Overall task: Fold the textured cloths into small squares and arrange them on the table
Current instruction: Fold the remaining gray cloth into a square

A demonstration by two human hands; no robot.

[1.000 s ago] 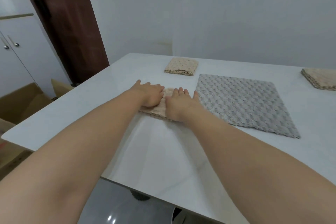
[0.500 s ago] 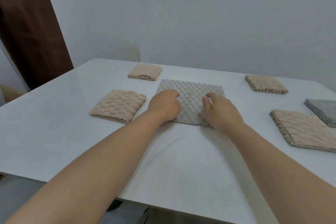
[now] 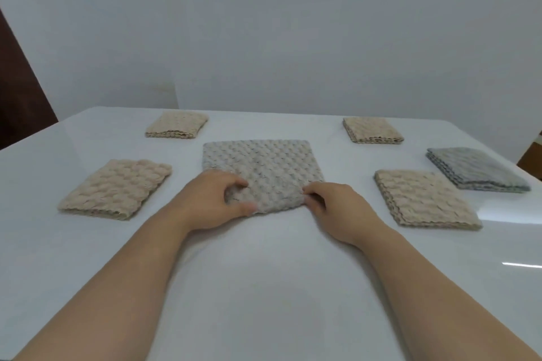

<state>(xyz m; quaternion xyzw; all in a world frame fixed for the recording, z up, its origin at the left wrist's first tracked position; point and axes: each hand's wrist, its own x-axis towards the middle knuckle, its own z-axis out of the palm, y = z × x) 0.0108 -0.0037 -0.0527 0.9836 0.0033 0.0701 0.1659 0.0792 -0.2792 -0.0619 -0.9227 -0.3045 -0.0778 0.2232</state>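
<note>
Plain indoor room: glossy white table, bare white wall.

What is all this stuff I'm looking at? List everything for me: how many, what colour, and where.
table: 1, glossy white, fills the foreground
unfolded grey cloth: 1, grey, flat at the table's centre
folded beige cloths: 4, beige, near left, far left, far right, near right
folded grey cloth: 1, grey, right side, behind the near right beige one
wall: 1, pale grey, behind the table
dark panel: 1, dark brown, left edge
left hand: 1, pinches the unfolded grey cloth's near left corner
right hand: 1, pinches its near right corner
</note>
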